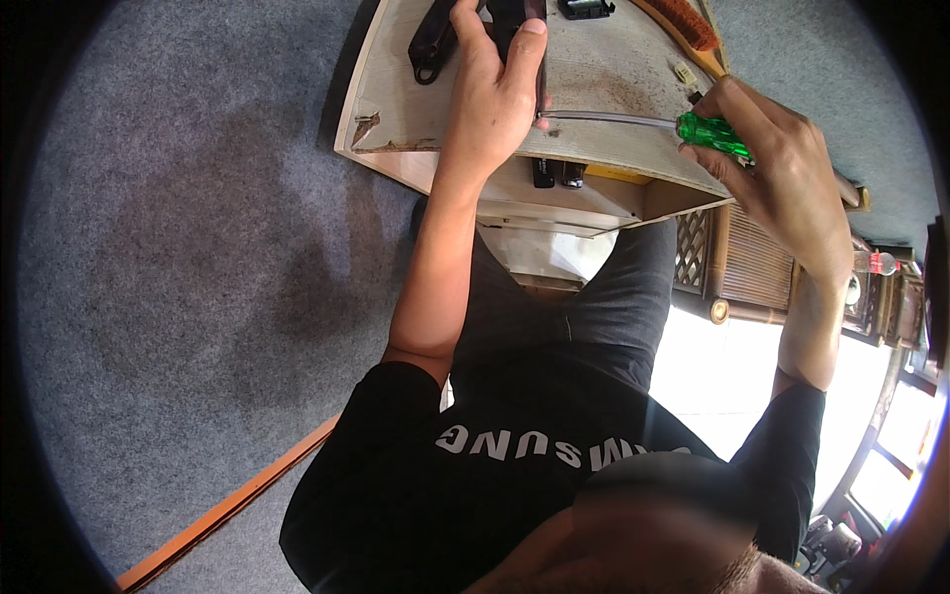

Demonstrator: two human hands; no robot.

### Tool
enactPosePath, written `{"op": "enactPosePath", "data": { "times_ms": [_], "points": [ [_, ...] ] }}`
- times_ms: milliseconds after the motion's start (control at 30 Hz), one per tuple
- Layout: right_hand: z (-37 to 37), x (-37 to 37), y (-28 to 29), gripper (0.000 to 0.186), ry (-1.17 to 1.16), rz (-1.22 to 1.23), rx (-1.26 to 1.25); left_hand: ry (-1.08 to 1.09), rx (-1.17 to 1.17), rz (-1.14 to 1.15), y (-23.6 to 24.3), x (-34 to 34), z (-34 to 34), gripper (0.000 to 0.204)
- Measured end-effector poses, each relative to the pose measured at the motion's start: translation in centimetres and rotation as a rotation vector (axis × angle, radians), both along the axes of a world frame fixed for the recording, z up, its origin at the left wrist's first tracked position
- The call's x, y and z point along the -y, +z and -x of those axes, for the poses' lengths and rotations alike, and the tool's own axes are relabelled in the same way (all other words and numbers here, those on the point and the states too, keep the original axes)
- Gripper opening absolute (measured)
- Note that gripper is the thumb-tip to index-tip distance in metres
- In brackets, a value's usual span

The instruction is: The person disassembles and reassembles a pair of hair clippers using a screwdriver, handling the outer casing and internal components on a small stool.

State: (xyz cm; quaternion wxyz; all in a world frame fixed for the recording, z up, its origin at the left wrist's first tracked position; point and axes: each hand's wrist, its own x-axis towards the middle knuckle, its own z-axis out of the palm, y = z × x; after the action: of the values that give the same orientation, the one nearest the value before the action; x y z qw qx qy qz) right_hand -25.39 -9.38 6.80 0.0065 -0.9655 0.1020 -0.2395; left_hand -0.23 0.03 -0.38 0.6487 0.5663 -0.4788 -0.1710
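Observation:
My left hand (497,94) is closed around a dark plastic casing (540,69) over the tabletop; the casing's upper part runs out of view. Beside that hand is a black piece with a small loop at its end (431,45); whether it joins the casing I cannot tell. In my right hand (782,163) is a screwdriver with a clear green handle (708,132), gripped between thumb and fingers. Its metal shaft lies nearly level, pointing left, and the tip reaches the casing's lower end by my left fingertips. The exact contact is too small to make out.
On the worn wooden table (614,69) lie a wooden-handled brush (683,22), a small black part (586,9) and a pale little piece (685,73). Black items (543,173) sit in the compartment below. Bamboo furniture (757,255) and a bottle (875,262) stand at right.

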Motion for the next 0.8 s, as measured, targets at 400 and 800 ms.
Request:
{"op": "enactPosePath", "data": {
  "times_ms": [400, 800],
  "points": [
    [0.03, -0.65, -0.41, 0.029, -0.028, -0.104, 0.001, -0.029, -0.023, 0.033, -0.35, 0.16, -0.16, 0.064],
    [0.31, -0.64, -0.21, 0.026, -0.03, -0.062, -0.103, -0.017, -0.036, 0.02, -0.33, 0.12, -0.11, 0.063]
  ]
}}
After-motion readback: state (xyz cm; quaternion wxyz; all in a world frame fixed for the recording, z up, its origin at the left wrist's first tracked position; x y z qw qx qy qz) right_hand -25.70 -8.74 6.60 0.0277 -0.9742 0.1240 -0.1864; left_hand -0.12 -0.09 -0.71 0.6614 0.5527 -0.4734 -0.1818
